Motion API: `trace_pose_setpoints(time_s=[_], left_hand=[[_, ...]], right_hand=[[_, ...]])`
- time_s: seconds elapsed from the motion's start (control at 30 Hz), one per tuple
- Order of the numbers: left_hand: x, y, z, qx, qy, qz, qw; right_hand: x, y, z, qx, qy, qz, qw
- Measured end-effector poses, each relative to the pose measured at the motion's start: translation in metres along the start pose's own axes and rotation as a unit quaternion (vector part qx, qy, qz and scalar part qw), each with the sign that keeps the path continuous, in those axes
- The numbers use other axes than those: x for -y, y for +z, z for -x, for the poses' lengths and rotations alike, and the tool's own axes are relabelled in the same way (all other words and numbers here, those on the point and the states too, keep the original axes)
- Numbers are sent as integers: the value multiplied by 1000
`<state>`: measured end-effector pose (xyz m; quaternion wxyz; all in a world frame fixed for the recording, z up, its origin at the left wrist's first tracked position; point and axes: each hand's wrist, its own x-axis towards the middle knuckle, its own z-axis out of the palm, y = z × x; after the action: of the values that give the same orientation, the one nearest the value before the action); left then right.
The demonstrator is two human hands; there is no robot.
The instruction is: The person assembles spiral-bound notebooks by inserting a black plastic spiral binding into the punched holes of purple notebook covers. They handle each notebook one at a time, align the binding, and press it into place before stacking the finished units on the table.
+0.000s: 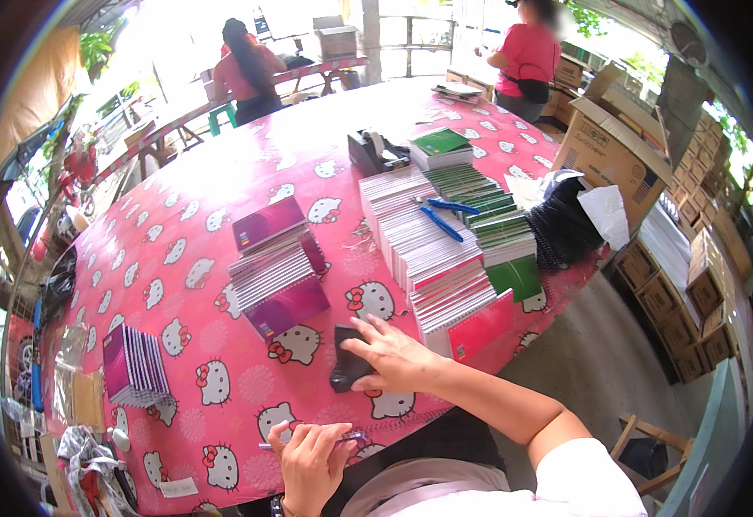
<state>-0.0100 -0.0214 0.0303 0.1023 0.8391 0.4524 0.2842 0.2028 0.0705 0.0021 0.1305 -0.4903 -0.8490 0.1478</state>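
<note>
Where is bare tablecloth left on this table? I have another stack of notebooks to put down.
The widest bare stretch of the pink tablecloth lies beyond the purple notebook stacks, toward the far edge. A smaller patch sits between the fanned purple notebooks and the left hand. It is crowded on the right, where long rows of spiral notebooks and green ones run side by side.

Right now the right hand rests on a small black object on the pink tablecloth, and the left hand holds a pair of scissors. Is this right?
Not quite. The head view shows the left hand holding a pen, not scissors. The rest is right: the right hand rests on the small black object on the pink tablecloth.
</note>
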Motion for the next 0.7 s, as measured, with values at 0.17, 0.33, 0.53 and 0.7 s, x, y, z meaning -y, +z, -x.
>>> trace_pose_setpoints(time_s=[0.17, 0.33, 0.53, 0.7], left_hand=[[12, 4, 8, -2, -6, 12, 1000], [23, 5, 12, 24, 24, 50, 998], [22, -3, 15, -46, 6, 23, 999], [49, -5, 32, -71, -38, -7, 997]], right_hand=[[18, -4, -4, 54, 56, 30, 997], [12, 25, -11, -23, -36, -11, 999], [18, 24, -11, -65, -5, -51, 997], [19, -3, 9, 150, -110, -540, 821]])
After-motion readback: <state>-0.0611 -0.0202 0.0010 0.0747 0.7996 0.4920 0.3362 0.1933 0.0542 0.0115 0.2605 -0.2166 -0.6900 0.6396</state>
